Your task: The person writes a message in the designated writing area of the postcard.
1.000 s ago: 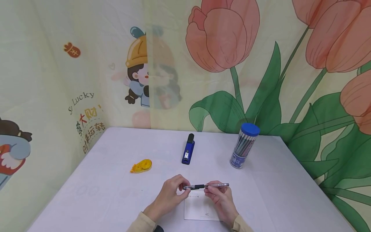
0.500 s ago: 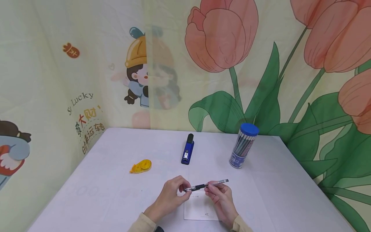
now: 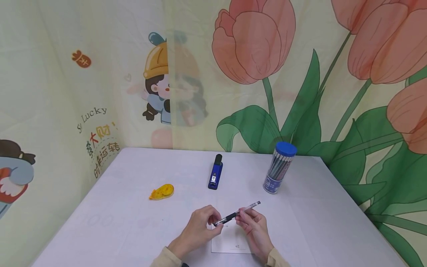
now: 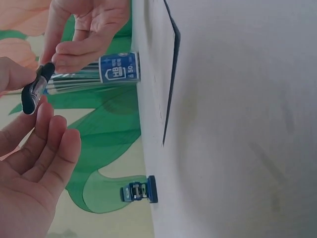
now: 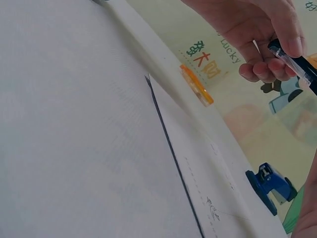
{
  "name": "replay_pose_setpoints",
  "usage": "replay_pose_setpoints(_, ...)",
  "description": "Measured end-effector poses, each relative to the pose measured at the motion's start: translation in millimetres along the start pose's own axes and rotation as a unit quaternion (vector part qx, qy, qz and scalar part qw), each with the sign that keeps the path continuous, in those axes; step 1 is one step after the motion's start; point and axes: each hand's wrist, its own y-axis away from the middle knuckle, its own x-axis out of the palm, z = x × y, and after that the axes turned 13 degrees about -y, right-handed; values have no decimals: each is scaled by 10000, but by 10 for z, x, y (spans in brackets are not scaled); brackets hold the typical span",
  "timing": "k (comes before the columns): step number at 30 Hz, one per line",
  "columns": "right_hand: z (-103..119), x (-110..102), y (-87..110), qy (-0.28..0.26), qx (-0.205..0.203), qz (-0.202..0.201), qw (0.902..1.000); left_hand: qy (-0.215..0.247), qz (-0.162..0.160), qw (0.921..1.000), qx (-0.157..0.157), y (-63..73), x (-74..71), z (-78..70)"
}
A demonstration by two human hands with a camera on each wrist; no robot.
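Observation:
A gel pen (image 3: 231,217) with a clear barrel and black grip is held between both hands over a white notepad (image 3: 230,243). My left hand (image 3: 199,227) pinches its lower left end between thumb and fingers, as the left wrist view also shows at the black-and-clear pen end (image 4: 36,91). With thumb and fingertips, my right hand (image 3: 256,230) grips the clear barrel. The pen slants, its right end higher. Small printed marks show on the notepad, and the right hand covers part of its right side.
Beyond the hands, a blue stapler (image 3: 215,176) lies on the white table (image 3: 100,207). A yellow correction tape (image 3: 162,192) is to the left. At the back right stands a blue-lidded tub of pencils (image 3: 279,168). Printed curtains (image 3: 193,137) hang behind the table.
The pen has tilted from nearly level to slanted, its right end rising and its left end dropping. My left hand has moved slightly down and right with it. Both hands keep hold.

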Motion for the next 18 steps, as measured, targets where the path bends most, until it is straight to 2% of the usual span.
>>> replay_pose_setpoints(5, 6, 17, -17, 51, 72, -205, 9998, -7, 18, 10000, 69, 11, 32, -20)
replay_pose_setpoints(12, 24, -22, -37, 242, 101, -64, 9996, 99, 96, 9999, 63, 13, 53, -15)
replay_pose_setpoints(18, 123, -124, -81, 522, 439, -181, 9975, 9, 216, 9997, -144, 7, 12, 41)
